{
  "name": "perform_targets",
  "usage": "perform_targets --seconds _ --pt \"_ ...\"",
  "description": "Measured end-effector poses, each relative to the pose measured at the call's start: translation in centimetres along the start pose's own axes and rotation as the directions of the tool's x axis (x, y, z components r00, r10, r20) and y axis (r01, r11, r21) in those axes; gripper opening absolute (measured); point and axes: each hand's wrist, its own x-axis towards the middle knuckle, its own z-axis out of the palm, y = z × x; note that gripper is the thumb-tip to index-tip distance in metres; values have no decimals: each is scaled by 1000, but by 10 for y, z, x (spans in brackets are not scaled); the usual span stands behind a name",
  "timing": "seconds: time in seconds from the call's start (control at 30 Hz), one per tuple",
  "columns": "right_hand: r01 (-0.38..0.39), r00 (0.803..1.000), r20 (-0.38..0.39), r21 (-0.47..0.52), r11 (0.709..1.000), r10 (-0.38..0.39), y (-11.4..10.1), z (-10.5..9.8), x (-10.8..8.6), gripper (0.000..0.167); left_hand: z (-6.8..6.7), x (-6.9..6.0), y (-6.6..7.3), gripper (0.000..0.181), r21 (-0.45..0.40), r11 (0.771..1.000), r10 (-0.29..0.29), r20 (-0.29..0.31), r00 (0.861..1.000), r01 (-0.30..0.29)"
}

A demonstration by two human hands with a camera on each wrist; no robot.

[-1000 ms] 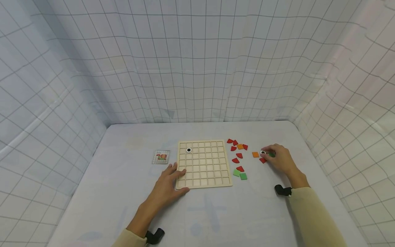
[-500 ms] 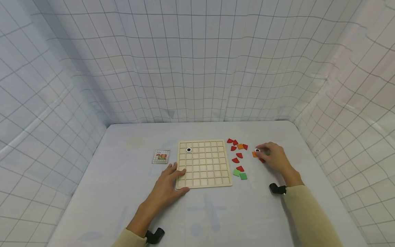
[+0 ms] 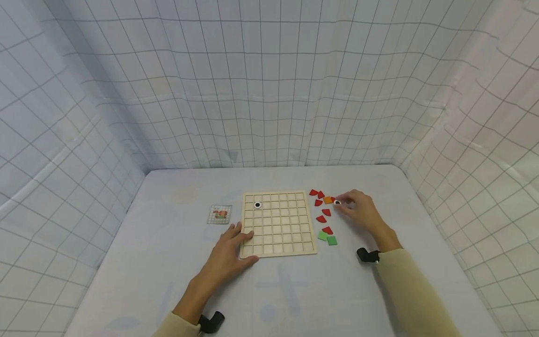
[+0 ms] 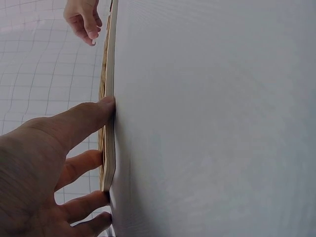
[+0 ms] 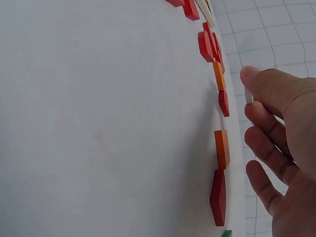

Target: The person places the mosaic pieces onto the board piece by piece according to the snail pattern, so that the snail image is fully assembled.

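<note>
My left hand (image 3: 227, 255) rests on the near left corner of a pale wooden grid board (image 3: 278, 218). In the left wrist view its thumb (image 4: 89, 118) touches the board's near edge, and the other fingers spread along the corner. A white tile with a black dot (image 3: 258, 205) lies in a cell toward the board's upper left. Right of the board, my right hand (image 3: 364, 213) pinches a second white tile with a black dot (image 3: 337, 202) between thumb and fingers. In the right wrist view, that tile's thin white edge (image 5: 248, 95) shows above the table.
Red quarter-round pieces (image 3: 321, 219), an orange square (image 3: 328, 200) and two green squares (image 3: 332, 240) lie right of the board. A picture card (image 3: 220, 214) lies to its left. Beneath my right hand are another orange piece (image 5: 222, 149) and a red one (image 5: 218, 197). Grid-patterned curtains surround the table.
My right hand has moved left toward the board, carrying the white dotted tile away from the far right pieces. The left hand and the board have stayed in place.
</note>
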Motion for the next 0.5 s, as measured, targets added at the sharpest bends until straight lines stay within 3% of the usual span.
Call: perform_targets --seconds 0.3,0.5 --pt "80 997 -12 22 997 -80 -23 9 8 28 1 0 0 75 1 1000 11 -13 1000 -11" --pt "94 996 0 50 994 -94 -37 17 13 29 4 1 -5 73 22 997 76 -70 995 -74"
